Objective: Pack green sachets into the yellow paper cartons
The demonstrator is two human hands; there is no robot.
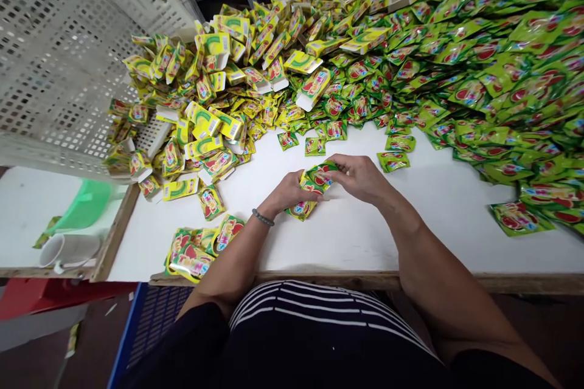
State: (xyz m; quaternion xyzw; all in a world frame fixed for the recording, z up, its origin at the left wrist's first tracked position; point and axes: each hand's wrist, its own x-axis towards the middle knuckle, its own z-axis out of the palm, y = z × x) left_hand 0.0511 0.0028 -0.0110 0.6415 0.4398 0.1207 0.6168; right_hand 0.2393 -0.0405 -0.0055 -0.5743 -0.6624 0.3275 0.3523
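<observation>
My left hand point(291, 189), with a beaded bracelet at its wrist, is closed around a small yellow-and-green box point(302, 211) just above the white table. A green sachet point(322, 172) with red print lies at the upper end of the box, pinched by the fingers of my right hand point(358, 175). My fingers partly cover both things, so how far the sachet sits inside the box cannot be seen. Beyond my hands, a few loose green sachets point(314, 146) lie flat. Left of my left forearm is a small group of filled-looking packs point(194, 258).
A large heap of green sachets point(511, 85) covers the right and back. Yellow boxes point(203, 121), many with white flaps up, pile at the left. A white perforated crate point(68, 61) tilts beside them. A white mug point(70, 250) and green plastic scoop-like item point(86, 203) stand far left.
</observation>
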